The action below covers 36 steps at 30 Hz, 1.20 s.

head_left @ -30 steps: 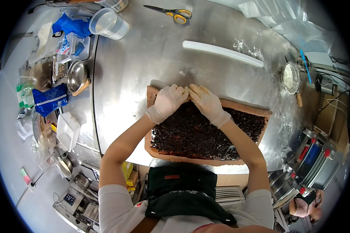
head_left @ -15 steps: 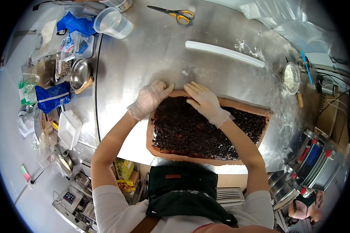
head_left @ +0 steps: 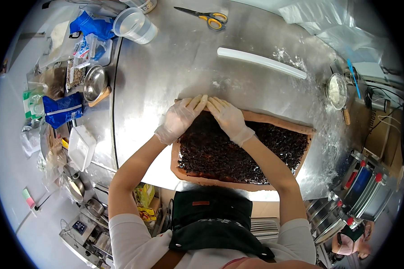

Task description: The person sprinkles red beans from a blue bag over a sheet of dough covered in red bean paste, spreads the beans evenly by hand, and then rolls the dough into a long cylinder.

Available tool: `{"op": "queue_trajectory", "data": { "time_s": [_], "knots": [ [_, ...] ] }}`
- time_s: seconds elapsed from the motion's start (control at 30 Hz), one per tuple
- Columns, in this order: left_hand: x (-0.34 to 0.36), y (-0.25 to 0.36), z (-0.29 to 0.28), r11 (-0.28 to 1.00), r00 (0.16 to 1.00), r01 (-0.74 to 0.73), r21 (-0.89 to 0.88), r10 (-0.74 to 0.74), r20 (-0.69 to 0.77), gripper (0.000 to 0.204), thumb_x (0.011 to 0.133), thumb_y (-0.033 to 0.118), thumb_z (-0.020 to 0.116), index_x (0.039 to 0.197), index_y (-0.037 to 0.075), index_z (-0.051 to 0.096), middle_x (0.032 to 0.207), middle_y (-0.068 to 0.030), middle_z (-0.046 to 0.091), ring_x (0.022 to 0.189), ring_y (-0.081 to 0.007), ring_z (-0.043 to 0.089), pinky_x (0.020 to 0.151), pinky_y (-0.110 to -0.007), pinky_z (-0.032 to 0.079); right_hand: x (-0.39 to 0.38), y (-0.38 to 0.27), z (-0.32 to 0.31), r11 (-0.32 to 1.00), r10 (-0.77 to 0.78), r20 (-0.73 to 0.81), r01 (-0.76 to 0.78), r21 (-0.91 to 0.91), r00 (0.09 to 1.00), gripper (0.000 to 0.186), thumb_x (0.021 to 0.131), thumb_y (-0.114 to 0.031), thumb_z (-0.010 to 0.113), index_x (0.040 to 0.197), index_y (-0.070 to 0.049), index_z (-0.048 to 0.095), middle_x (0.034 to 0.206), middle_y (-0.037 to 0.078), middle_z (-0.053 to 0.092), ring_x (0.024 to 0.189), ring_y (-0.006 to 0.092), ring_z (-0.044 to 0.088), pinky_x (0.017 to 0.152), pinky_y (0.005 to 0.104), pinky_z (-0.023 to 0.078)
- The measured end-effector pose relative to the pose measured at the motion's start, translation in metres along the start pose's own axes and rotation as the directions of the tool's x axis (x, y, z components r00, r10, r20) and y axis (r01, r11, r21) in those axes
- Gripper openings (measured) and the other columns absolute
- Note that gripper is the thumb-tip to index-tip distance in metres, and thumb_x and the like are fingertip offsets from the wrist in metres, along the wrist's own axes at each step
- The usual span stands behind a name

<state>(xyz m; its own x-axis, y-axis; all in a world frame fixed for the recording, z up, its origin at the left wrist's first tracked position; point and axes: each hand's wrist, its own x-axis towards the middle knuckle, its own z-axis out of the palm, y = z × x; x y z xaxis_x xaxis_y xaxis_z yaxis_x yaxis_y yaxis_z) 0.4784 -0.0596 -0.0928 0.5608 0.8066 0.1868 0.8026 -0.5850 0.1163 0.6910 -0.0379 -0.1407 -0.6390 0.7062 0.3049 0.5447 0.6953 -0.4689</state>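
A dark-topped dough sheet (head_left: 222,154), long axis left to right, is spread nearward of left hand (head_left: 182,117) and right hand (head_left: 229,119), both at its far edge; whether fingers grasp it cannot be told.

The flat sheet (head_left: 278,120) is tan-brown, its topping (head_left: 215,152) glossy near-black with dark reddish patches. The gloves (head_left: 178,119) look translucent white. The desk (head_left: 166,67) is silver-grey with white powdery patches, the long strip (head_left: 261,62) white, the scissors (head_left: 207,16) yellow-and-grey handled, the apron (head_left: 211,219) dark green.
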Motion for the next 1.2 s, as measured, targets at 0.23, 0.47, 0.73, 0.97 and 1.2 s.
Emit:
{"op": "queue_trajectory", "data": {
  "time_s": [0.23,0.47,0.73,0.97,1.2],
  "knots": [
    [-0.024,0.001,0.003,0.997,0.978,0.056,-0.06,-0.043,0.204,0.059,0.079,0.005,0.058,0.137,0.004,0.053,0.139,-0.0108,0.055,0.116,-0.0288,0.056,0.095,-0.038,0.05,-0.005,-0.007,-0.015,0.991,-0.111,0.232,0.127,-0.053,0.966,0.057,0.087,-0.03,0.064,0.137,-0.004,0.053,0.14,0.014,0.053,0.127,0.0328,0.051,0.11,0.0462,0.039],
    [-0.041,0.022,0.013,0.986,0.947,0.145,-0.088,-0.112,0.301,0.071,0.082,0.015,0.066,0.145,-0.003,0.039,0.152,-0.0211,0.039,0.14,-0.0381,0.039,0.111,-0.047,0.039,-0.017,-0.015,-0.018,0.993,-0.11,0.35,0.115,0.007,0.93,0.074,0.085,-0.044,0.067,0.146,-0.008,0.045,0.152,0.01,0.041,0.142,0.0349,0.033,0.118,0.054,0.025],
    [-0.007,0.037,0.013,0.937,0.898,0.323,-0.134,-0.259,0.355,0.088,0.089,0.046,0.063,0.156,0.006,0.022,0.158,-0.0188,0.027,0.147,-0.0412,0.022,0.117,-0.06,0.019,-0.021,-0.009,-0.033,0.999,0.039,0.384,-0.021,-0.049,0.922,0.073,0.089,-0.049,0.061,0.148,-0.01,0.042,0.153,0.01,0.04,0.143,0.0352,0.031,0.118,0.054,0.023],
    [0.01,0.046,0.012,0.932,0.91,0.292,-0.215,-0.202,0.362,0.097,0.081,0.048,0.071,0.159,0.02,0.019,0.164,-0.0166,0.013,0.147,-0.045,0.016,0.114,-0.066,0.013,-0.098,0.03,-0.097,0.85,0.458,0.287,-0.32,-0.419,0.841,0.084,0.083,-0.052,0.067,0.152,-0.015,0.036,0.154,0.012,0.035,0.142,0.0402,0.029,0.112,0.0636,0.023],
    [0.049,0.087,0.027,0.915,0.88,0.396,-0.074,-0.355,0.316,0.088,0.088,0.053,0.062,0.159,0.023,0.02,0.162,-0.0162,0.02,0.148,-0.0457,0.016,0.114,-0.07,0.015,-0.104,-0.003,-0.09,0.762,0.57,0.297,-0.358,-0.539,0.766,0.089,0.083,-0.055,0.066,0.153,-0.012,0.033,0.157,0.014,0.03,0.143,0.0414,0.027,0.116,0.0627,0.02]
  ]
}}
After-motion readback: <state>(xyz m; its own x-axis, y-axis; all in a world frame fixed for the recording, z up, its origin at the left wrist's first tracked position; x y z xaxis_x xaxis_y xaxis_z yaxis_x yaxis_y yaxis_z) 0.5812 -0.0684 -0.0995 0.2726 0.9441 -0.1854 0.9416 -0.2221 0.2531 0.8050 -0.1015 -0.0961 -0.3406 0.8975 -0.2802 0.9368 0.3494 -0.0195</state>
